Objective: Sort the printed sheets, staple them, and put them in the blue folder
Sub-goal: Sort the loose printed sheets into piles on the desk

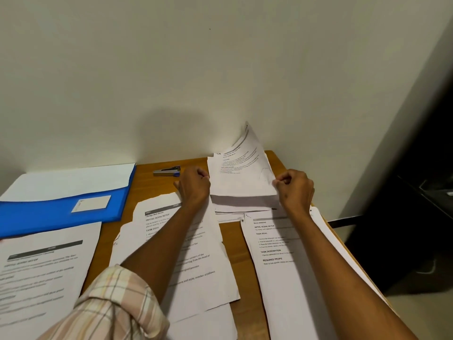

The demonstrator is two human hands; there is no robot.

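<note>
At the far right corner of the tabletop (235,231), your left hand (193,185) and right hand (295,190) each had a clenched grip on one side of a bundle of printed sheets (241,177), whose top page curled up against the wall. The stapler (167,171) lay by the far edge just left of your left hand. The blue folder (61,207) rested open at the far left, with more printed pages (196,253) spread along the near edge.
</note>
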